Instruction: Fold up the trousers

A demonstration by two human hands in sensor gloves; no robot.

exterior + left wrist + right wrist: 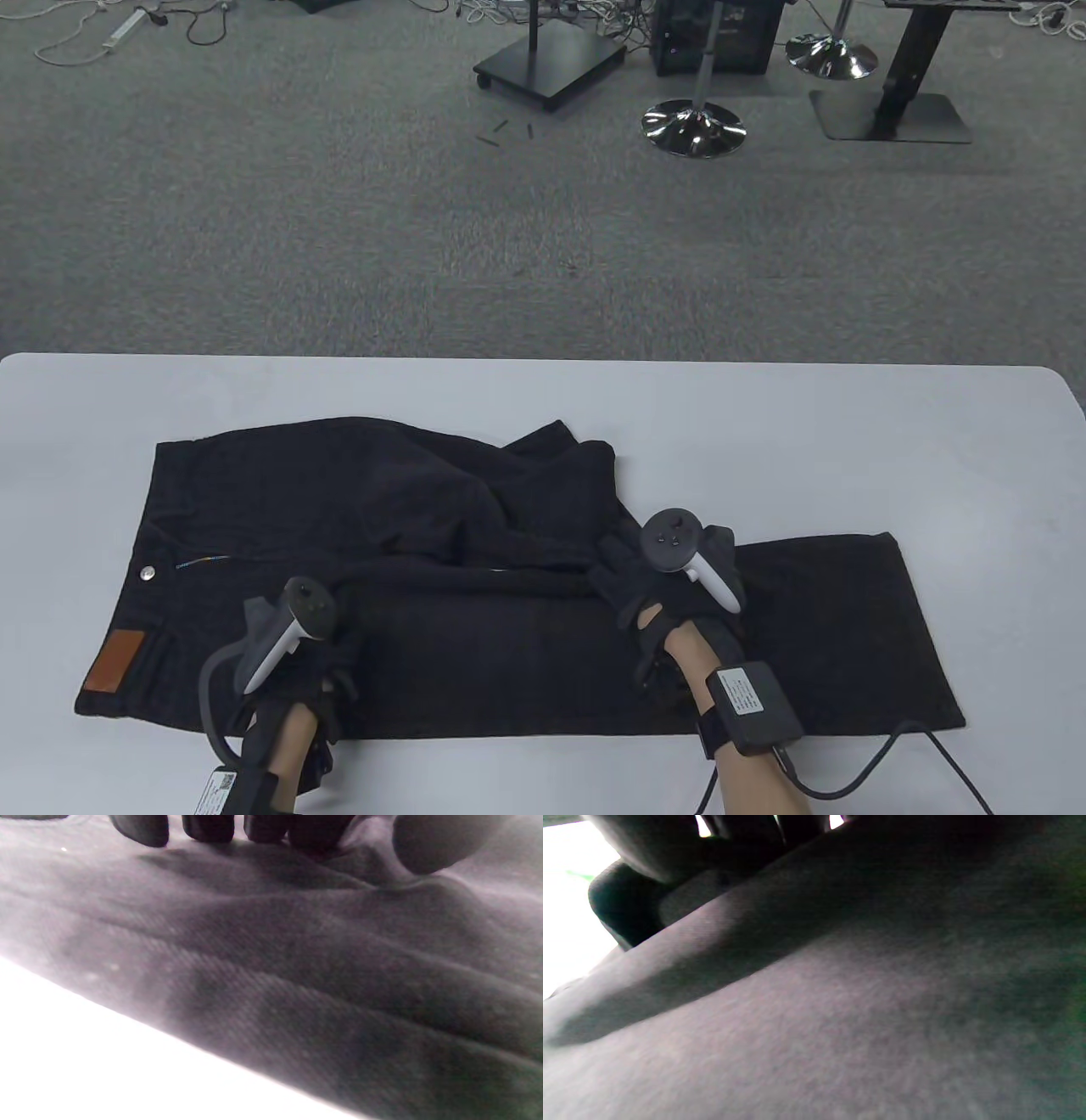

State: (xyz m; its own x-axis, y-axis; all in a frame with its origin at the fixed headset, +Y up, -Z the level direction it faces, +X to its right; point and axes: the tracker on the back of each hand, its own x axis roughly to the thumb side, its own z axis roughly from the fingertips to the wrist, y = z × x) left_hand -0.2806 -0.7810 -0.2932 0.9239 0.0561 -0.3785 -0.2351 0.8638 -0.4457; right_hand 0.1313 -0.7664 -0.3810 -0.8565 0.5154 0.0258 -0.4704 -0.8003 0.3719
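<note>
Near edge: both hands lie on the black denim trousers (441, 586), which are spread across the pale grey counter (764, 424) with the long axis running left to right. The waistband is at the left, the leg hem at the right.

Left hand (297, 654) rests on the near leg just right of the waist. In the left wrist view its gloved fingertips (208, 827) touch the cloth side by side with the thumb apart; no fold is taken between them, so it reads as flat pressing, not gripping.

Right hand (670, 586) sits about mid-length, at the seam where the bunched far leg meets the flat near leg. In the right wrist view a rounded ridge of cloth rises in front of the curled fingers (628, 899). Whether they pinch that fold, cannot tell.

Far half: the upper leg is doubled back toward the waist in a loose heap, with soft creases and an uneven edge. The near leg lies flat and rectangular.

Judgement: the right hand is nearer the heap and the free hem, so it suits the next pull, while the left anchors the waist end.

Material: heavy twill weave, matte, limp. Tan leather patch (114, 662) and silver metal button (149, 574) mark the waistband.
</note>
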